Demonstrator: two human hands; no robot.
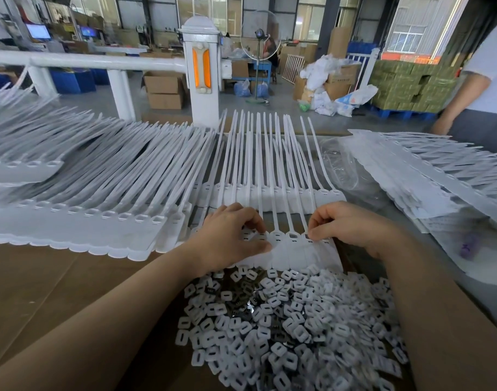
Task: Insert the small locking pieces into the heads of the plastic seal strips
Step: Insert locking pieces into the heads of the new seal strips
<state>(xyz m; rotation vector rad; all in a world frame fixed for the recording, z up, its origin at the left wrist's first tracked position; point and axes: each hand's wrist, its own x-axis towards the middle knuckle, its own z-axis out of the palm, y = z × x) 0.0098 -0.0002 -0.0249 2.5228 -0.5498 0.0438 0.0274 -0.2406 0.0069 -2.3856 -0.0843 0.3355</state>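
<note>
I see the cardboard sheet [44,292] spread under everything. On its far left lies a big stack of seal strips [80,198]; another stack [427,176] lies far right of it. Near its front edge sits a heap of locking pieces [284,320]. Just beyond the heap lies the row of strips [286,246] I'm working on. My left hand [230,235] pinches that row's heads, thumb and fingers clamped. My right hand [351,224] presses pinched fingertips onto one head; what they hold, I cannot tell.
</note>
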